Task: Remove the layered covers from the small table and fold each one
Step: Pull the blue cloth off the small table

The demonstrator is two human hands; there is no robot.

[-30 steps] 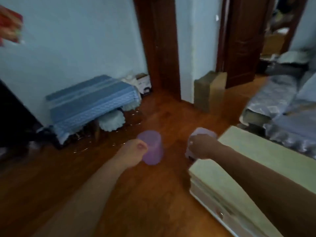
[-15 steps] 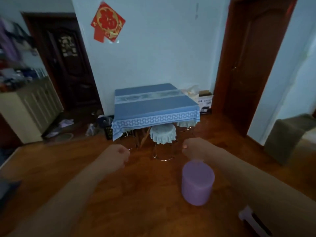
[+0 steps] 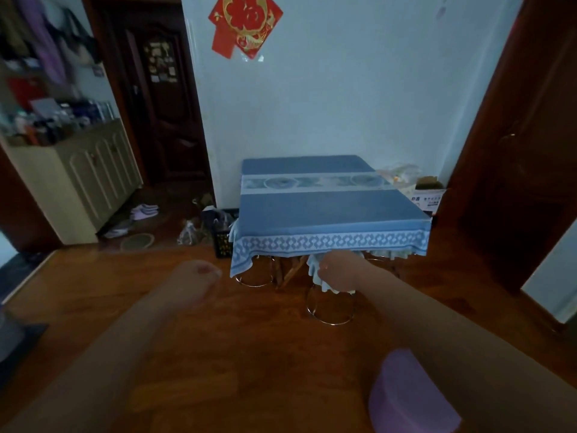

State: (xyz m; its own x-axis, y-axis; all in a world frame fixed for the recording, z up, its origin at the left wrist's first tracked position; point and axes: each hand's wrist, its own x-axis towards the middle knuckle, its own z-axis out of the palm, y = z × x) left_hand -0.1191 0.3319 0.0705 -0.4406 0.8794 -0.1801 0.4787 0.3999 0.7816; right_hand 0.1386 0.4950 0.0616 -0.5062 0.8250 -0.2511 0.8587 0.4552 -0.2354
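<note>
Two bare forearms reach into view, no sleeves, watch or rings visible. The left hand (image 3: 195, 281) and right hand (image 3: 340, 270) are ungloved, slightly blurred.

- Dim room, cool bluish cast; no glare.
- Both hands (image 3: 193, 284) motion-blurred; purple tub (image 3: 412, 398) out of focus.
- Wide-angle bowing of door frames (image 3: 487, 120) at edges.
- Left clutter soft.

The blue cover (image 3: 327, 210) hides the table; both forearms are blurred.
</note>
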